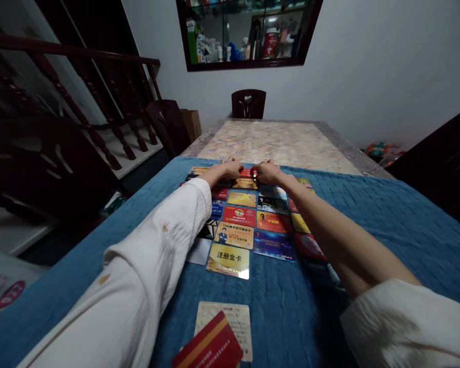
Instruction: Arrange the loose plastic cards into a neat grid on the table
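Observation:
Both of my arms reach forward over rows of plastic cards laid out on a blue cloth. My left hand (232, 167) is at the left edge of a red card (247, 173) in the far row, its fingers bent against it. From the other side, my right hand (267, 171) has curled fingers at the same card's right edge. Just nearer lies a gold-brown card (245, 183). Closer rows include an orange YSM card (273, 222), a gold VIP card (235, 235), a blue card (274, 246) and a gold card (229, 260). My forearms hide some cards.
Near the front edge, a red card with an orange stripe (210, 343) overlaps a beige card (240, 319). The blue cloth (368, 230) covers the near part of the table (272, 140). Dark wooden chairs (248, 104) stand around it, with a stair railing at left.

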{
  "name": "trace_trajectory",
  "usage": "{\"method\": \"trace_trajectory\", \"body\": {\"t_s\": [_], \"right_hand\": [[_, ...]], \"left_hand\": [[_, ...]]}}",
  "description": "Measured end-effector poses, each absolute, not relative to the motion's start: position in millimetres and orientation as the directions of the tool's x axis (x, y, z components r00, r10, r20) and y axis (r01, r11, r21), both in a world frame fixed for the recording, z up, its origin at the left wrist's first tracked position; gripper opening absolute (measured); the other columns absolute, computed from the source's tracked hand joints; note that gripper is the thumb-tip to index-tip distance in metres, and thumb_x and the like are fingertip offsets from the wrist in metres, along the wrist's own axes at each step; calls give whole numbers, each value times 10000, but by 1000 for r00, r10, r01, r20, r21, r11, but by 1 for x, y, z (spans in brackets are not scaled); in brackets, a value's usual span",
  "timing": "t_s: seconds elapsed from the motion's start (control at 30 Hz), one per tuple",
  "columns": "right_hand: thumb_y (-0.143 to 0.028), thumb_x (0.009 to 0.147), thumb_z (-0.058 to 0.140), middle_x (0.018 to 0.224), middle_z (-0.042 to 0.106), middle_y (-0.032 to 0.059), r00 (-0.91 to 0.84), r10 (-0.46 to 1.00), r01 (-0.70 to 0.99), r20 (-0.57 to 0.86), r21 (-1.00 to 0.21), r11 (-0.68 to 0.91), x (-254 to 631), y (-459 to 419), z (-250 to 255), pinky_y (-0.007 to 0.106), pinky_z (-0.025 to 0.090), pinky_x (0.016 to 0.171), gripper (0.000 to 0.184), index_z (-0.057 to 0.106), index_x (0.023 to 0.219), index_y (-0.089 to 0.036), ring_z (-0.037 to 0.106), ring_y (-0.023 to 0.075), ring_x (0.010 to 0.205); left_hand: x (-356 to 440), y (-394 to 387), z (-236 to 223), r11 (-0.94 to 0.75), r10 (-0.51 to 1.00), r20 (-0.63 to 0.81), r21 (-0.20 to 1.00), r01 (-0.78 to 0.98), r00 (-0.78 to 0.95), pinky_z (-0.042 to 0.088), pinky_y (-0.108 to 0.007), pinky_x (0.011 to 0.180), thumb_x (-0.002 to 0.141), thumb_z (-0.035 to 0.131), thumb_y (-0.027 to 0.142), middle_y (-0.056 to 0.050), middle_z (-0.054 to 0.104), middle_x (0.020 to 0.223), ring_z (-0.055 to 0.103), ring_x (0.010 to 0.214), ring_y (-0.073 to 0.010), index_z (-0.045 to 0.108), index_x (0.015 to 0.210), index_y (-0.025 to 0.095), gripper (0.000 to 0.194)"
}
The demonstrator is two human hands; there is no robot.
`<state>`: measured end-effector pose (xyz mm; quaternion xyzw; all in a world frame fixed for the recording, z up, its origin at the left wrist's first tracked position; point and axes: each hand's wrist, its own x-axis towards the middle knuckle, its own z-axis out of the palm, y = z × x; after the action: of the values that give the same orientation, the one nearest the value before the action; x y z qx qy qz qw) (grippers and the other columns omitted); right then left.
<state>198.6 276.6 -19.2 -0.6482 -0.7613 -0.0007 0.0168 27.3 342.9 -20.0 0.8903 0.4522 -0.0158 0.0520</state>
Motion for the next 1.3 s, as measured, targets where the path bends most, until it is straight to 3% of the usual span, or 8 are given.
{"method": "trace_trajectory", "body": {"t_s": [0.17,0.33,0.5,0.73,1.03,1.3], "right_hand": [[-270,835,526,1335,600,119,-158,986,987,45,-14,159,201,272,-17,509,428,886,498,627,1319,-321,435,376,1240],[-274,844,531,1326,604,127,-186,977,982,100,-3,188,205,256,-9,488,405,874,473,637,1304,-297,421,367,1223],[-277,881,503,1248,647,127,-228,956,973,183,4,231,201,229,1,438,368,843,357,696,1180,-257,425,344,1187],[-242,928,444,1114,707,129,-298,910,953,289,34,302,186,173,9,400,301,783,307,728,1043,-219,457,324,1125],[-242,943,447,1077,715,101,-419,847,903,327,55,425,165,101,-2,403,273,809,279,719,1003,-224,430,304,1102],[-252,935,496,1067,709,91,-550,767,808,330,-22,589,146,37,-16,432,309,868,226,708,1010,-239,445,301,1118]], "left_hand": [[26,327,-9,-576,814,-72,24,817,576,332,-587,1059,731,547,112,-104,578,1312,360,1333,-334,601,1264,255,554],[15,298,5,-596,803,21,-1,803,596,275,-554,1090,798,505,146,-98,504,1420,259,1402,-319,592,1274,228,490],[1,264,15,-659,739,157,-41,751,656,291,-532,1030,816,516,185,-133,560,1293,325,1337,-342,645,1185,200,391],[-23,197,19,-718,681,238,30,695,693,303,-524,1000,870,521,219,-134,611,1189,377,1283,-347,678,1111,187,290],[-61,100,13,-770,627,244,50,636,740,300,-512,1003,876,553,273,-122,637,1148,415,1216,-323,671,1094,190,262],[-89,18,12,-818,575,149,83,569,804,318,-509,1001,831,606,422,-110,647,1080,444,1176,-313,652,969,215,253]]}}
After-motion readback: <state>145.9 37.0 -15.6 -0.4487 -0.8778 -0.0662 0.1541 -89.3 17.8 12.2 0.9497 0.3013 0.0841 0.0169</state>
